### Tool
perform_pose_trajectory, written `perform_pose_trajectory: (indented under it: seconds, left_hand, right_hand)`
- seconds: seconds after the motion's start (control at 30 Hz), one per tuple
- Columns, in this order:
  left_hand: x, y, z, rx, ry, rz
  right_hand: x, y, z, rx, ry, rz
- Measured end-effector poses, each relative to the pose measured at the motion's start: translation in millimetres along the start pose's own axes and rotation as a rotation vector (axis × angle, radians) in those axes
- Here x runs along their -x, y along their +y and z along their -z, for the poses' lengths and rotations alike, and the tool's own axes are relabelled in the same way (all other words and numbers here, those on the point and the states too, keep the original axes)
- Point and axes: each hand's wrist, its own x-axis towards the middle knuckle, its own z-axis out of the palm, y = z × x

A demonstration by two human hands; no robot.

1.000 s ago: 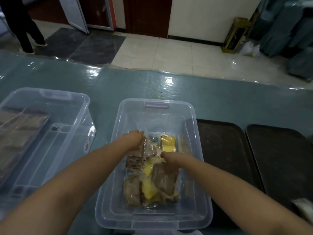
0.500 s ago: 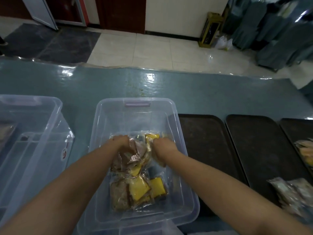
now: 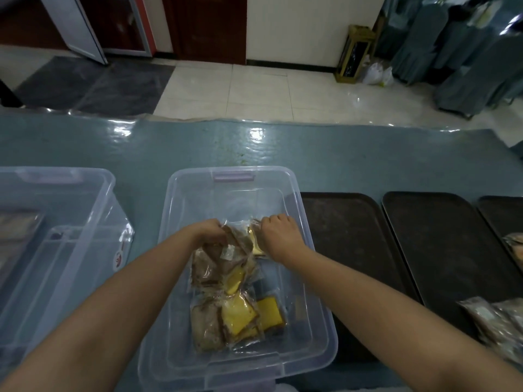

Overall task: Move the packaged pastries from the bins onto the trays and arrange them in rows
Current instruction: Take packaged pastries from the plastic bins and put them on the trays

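Observation:
Both my hands are inside the clear plastic bin (image 3: 308,250) in front of me. My left hand (image 3: 208,232) grips a bunch of brown packaged pastries (image 3: 218,261), lifted off the bin floor. My right hand (image 3: 278,234) holds a yellow packaged pastry (image 3: 256,244) beside them. More wrapped pastries, brown and yellow (image 3: 240,315), lie on the bin floor nearer me. To the right lie dark trays: the nearest (image 3: 348,239) bare, the second (image 3: 441,244) with wrapped pastries (image 3: 498,321) at its near end.
A second clear bin (image 3: 70,222) stands at the left with brown packages showing through its wall. A third tray (image 3: 506,213) at the far right holds a package (image 3: 516,247). The table has a glossy blue-green cover (image 3: 283,148). Beyond it lies tiled floor.
Both hands have closed on packages and raised them from the pile in the bin. The view has swung right, bringing more trays and their packages into sight.

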Motion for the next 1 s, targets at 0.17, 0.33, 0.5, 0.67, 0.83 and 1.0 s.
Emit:
perform_pose_trajectory:
  seconds: [0.17,0.33,0.5,0.67,0.83,1.0]
  left_hand:
    - [41,46,14,-0.014,0.275,-0.066]
    - [72,116,24,-0.088,0.574,-0.109]
    - [110,206,0,-0.260,0.848,-0.170]
    - [133,300,-80,-0.389,0.894,-0.207]
    - [116,368,-179,-0.486,0.723,-0.239]
    - [74,408,-260,-0.536,0.453,-0.354]
  right_hand:
    - [-10,34,37,-0.107,0.221,0.060]
    - [0,95,66,-0.338,0.469,0.056]
    - [34,191,83,-0.486,0.542,0.057]
    - [83,307,52,-0.382,0.434,0.039]
    - [136,401,7,-0.271,0.242,0.016]
    - [196,476,-49,-0.302,0.046,-0.145]
